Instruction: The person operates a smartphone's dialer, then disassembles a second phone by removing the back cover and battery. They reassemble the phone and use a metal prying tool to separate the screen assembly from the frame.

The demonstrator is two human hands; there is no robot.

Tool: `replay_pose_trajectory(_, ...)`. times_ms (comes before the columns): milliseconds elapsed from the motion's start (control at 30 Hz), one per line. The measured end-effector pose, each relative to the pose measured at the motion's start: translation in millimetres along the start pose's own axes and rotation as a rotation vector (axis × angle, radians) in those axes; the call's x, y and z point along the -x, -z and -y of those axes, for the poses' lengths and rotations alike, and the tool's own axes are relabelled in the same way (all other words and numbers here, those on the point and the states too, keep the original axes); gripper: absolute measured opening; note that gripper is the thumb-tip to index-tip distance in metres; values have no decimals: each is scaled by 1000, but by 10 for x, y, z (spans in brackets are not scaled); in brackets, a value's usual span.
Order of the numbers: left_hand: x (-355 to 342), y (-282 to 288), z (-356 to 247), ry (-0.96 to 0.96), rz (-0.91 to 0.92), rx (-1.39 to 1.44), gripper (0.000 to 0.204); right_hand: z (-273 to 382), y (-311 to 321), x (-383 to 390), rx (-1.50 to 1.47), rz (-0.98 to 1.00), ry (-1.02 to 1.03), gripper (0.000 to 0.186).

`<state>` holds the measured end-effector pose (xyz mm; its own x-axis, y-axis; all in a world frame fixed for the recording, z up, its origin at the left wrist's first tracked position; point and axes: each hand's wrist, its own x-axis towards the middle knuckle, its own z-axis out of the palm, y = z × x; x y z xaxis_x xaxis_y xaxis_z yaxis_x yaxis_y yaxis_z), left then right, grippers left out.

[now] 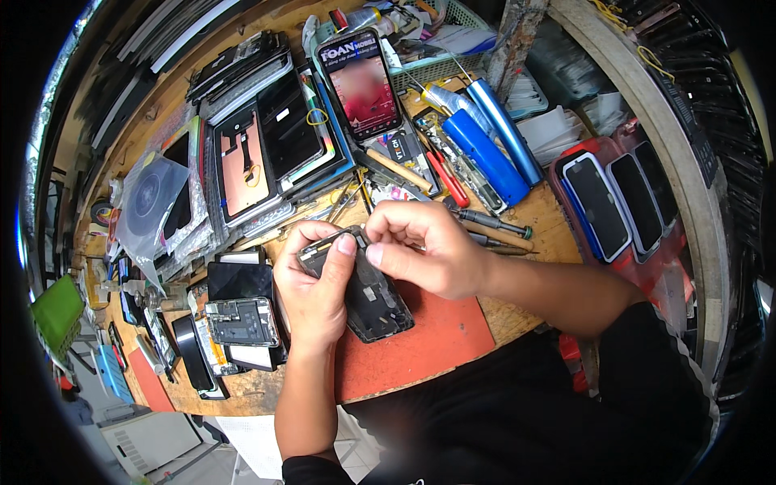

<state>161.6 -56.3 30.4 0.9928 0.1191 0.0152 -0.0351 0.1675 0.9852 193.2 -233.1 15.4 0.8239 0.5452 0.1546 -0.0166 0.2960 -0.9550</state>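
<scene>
My left hand (314, 295) grips a black phone frame (373, 303) by its upper left side, thumb pressed on its inner face. The frame tilts over a red-orange mat (440, 339); its inside is dark, with small pale patches and bare metal bits along the rim. My right hand (432, 250) is closed in a pinch at the frame's upper right corner. Whatever sits between its fingertips is hidden or too small to make out. Just beyond the right hand lie a screwdriver (491, 221) and a red-handled tool (447, 179).
An opened phone (242, 322) rests among phone parts on the left. Farther back, a lit smartphone (362, 85) stands upright beside stacked screens (287, 121). Blue cylinders (485, 158) lie back right. Phones in a red tray (558, 174) stand beyond my right arm.
</scene>
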Motion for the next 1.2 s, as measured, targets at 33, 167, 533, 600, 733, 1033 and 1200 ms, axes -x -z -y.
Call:
replay_pose_trajectory(33,-1,7,-2,-3,2,-2,17,-2,-1,4,58,9,19,11)
replay_pose_trajectory(167,1,14,-9,22,0,44,17,-1,-14,14,239,-4,77,12)
replay_pose_trajectory(533,-37,60,-51,41,40,54,22,-29,-12,-41,45,19,-8,10)
replay_pose_trajectory(600,-66,73,-52,24,13,-14,20,-24,19,-51,25,78,-51,10)
replay_pose_trajectory(733,-88,79,-58,33,-31,-42,20,-17,57,-64,38,173,-146,10)
replay_pose_trajectory(1033,-74,65,-109,83,202,-82,47,6,129,-128,62,-7,10,7)
replay_pose_trajectory(1200,-92,77,-118,67,196,-120,44,26,163,-128,-49,34,-53,5)
